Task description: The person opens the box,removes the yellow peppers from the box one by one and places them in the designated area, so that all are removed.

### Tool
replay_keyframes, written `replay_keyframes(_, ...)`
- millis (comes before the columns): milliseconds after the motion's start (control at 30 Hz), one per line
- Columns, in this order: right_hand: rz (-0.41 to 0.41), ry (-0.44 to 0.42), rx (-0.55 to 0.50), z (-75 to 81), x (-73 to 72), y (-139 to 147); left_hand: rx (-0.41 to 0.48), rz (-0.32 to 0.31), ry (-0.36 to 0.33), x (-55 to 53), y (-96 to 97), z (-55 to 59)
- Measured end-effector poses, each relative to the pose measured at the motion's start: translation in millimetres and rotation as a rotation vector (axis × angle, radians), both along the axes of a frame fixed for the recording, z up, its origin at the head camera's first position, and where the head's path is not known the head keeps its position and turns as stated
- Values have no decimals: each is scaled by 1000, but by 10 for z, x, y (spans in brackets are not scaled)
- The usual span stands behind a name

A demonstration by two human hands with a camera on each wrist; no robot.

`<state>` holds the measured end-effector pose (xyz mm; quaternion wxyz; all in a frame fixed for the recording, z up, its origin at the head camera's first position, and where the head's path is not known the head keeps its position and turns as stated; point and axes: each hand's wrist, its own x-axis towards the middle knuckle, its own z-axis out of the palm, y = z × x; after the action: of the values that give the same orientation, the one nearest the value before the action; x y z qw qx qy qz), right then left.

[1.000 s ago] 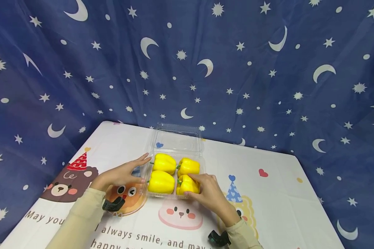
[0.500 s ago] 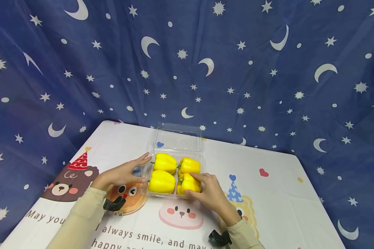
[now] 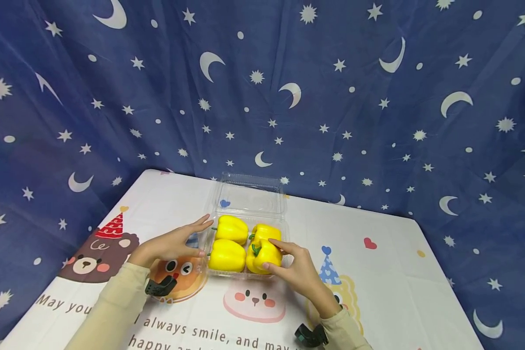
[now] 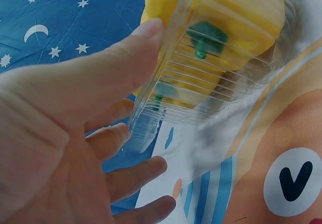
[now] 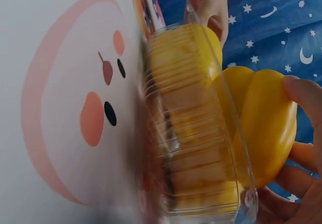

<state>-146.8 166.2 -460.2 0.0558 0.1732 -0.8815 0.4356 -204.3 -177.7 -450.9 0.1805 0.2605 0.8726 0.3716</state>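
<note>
A clear plastic clamshell box (image 3: 236, 276) holds several yellow bell peppers, its lid (image 3: 251, 194) folded back. My right hand (image 3: 298, 266) grips the front-right bell pepper (image 3: 262, 256) between thumb and fingers. In the right wrist view this bell pepper (image 5: 266, 126) stands partly above the box rim, tilted. My left hand (image 3: 170, 247) is at the box's left side, fingers spread. The left wrist view has its thumb (image 4: 143, 38) against the rim, with the other fingers extended alongside. Two bell peppers lie in the left half, one behind the other; another bell pepper (image 3: 267, 232) sits at back right.
The box stands on a white tablecloth (image 3: 389, 282) printed with cartoon animals and lettering. A blue curtain (image 3: 315, 107) with moons and stars hangs behind the table. Each wrist wears a black strap (image 3: 159, 287).
The front-right bell pepper has risen and tipped in my right hand, its green stem now turned more upward. My left hand and the box have stayed put.
</note>
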Motion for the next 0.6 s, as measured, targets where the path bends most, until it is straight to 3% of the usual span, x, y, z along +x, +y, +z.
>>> replay_keyframes(333, 24, -67, -164, 15, -18, 31, -9, -5, 13, -28, -4, -4)
replay_keyframes(600, -17, -81, -209, 45, -24, 63, -13, 5, -3, -31, 1, -13)
